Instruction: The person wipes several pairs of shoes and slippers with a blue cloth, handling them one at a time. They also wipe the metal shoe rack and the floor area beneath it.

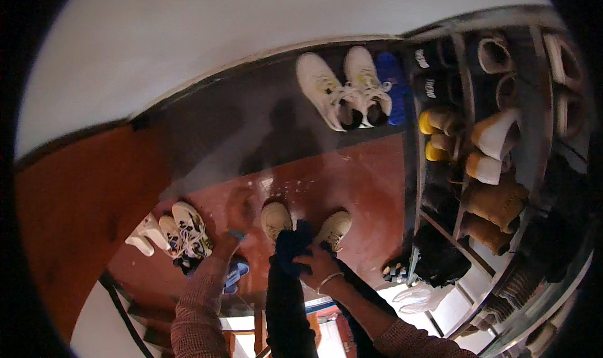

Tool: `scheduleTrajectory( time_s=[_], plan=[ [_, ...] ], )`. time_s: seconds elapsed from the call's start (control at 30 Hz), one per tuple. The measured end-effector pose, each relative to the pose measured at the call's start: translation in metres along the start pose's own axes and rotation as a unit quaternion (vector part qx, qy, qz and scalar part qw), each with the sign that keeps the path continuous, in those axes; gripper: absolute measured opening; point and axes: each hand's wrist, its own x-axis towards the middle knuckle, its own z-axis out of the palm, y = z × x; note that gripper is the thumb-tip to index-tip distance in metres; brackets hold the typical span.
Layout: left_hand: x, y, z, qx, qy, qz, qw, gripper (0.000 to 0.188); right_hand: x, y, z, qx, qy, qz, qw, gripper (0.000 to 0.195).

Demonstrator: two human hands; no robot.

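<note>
In front of my legs, my right hand (320, 267) grips a dark blue cloth (293, 247), with a thin bracelet on the wrist. My left hand (240, 211) is blurred over the red floor (372, 179), left of my beige shoes; a teal band circles its wrist. I cannot tell its fingers' pose, and no object shows clearly in it. My left shoe (276, 219) and right shoe (337, 228) stand on the floor. Left of my left forearm is a pair of patterned sneakers (191, 226) with light laces. Blue slippers (234, 277) lie partly behind that forearm.
A metal shoe rack (464, 75) with several pairs stands at the right, a brown pair (494, 207) among them. White sneakers (325, 87) and a blue slipper (393, 91) stand by the far wall. White footwear (150, 233) is at the left. Stairs (150, 320) show at the lower left.
</note>
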Motion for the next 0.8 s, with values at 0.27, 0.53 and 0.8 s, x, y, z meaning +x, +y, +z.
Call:
scheduleTrajectory(
  time_s=[0.27,0.53,0.8],
  plan=[
    [0.185,0.136,0.195,0.256,-0.086,0.068,0.960,0.046,-0.017,0.045,-0.020,0.151,0.082,0.049,0.984,0.040],
    [0.255,0.163,0.256,0.350,-0.168,-0.280,0.878,0.071,-0.032,0.057,-0.016,0.197,0.173,0.106,0.959,0.040],
    [0.192,0.125,0.156,0.347,-0.285,-0.234,0.862,0.061,-0.037,0.056,0.006,0.262,0.159,0.082,0.948,0.040]
  ],
)
